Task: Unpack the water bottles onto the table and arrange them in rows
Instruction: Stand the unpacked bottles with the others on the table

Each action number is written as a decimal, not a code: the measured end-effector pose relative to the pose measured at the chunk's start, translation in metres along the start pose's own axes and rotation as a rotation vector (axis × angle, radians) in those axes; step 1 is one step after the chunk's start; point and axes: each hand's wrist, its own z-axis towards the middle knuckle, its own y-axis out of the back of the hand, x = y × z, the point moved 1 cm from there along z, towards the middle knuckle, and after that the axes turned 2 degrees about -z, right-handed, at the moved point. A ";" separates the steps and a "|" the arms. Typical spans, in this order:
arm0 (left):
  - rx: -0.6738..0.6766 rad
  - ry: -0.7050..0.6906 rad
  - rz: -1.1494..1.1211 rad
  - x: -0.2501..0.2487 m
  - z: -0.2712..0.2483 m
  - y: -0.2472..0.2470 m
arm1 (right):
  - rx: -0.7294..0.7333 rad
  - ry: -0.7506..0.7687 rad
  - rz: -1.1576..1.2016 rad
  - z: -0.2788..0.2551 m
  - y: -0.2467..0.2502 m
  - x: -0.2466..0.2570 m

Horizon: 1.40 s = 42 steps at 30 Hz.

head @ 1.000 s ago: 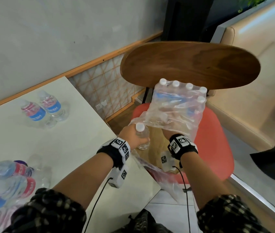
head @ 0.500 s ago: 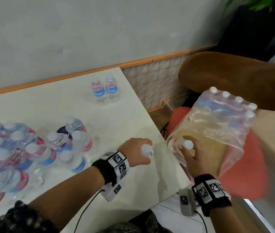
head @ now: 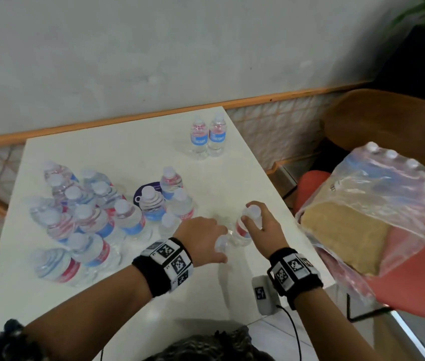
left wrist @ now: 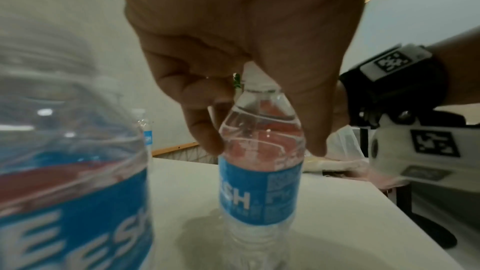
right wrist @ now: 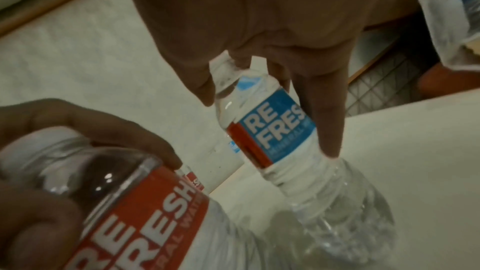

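My left hand (head: 219, 247) grips a clear water bottle (left wrist: 259, 182) by its cap and neck; the bottle stands upright on the white table (head: 206, 308). Just to its right, my right hand (head: 251, 217) holds a second bottle (head: 242, 230) by the cap, slightly tilted, its base at the table top. The right wrist view shows that bottle (right wrist: 267, 130) with a blue and red label under my right hand (right wrist: 267, 124), and the left one (right wrist: 135, 213) at the lower left. The torn plastic pack (head: 388, 183) with several bottles lies on the red chair seat (head: 419, 287).
A loose cluster of several bottles (head: 96, 212) stands on the table's left half, the nearest one (left wrist: 70, 171) close beside my left hand. Two bottles (head: 207, 138) stand together at the far right corner. The table's right edge runs just right of my right hand. A wall borders the far side.
Both hands have carried a bottle each from the pack on the chair leftward onto the table. My view has swung from the chair to the table.
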 end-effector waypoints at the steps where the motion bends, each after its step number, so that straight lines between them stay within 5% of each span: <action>1: 0.005 0.011 -0.016 0.005 -0.005 -0.001 | 0.016 -0.026 0.036 0.000 -0.006 0.003; 22: 0.126 0.163 0.361 0.096 -0.087 0.007 | -0.019 -0.181 0.156 -0.003 -0.026 0.017; 27: -0.108 0.162 0.195 0.088 -0.089 0.047 | -0.013 -0.186 0.168 -0.002 -0.028 0.016; 31: -0.316 0.222 0.050 0.094 -0.042 0.083 | -0.004 -0.187 0.184 0.000 -0.029 0.016; 36: -0.076 0.382 0.090 0.127 0.002 0.073 | -0.004 -0.185 0.188 0.000 -0.028 0.013; 42: -0.089 0.427 -0.002 0.152 0.006 0.070 | -0.003 -0.178 0.196 0.000 -0.026 0.014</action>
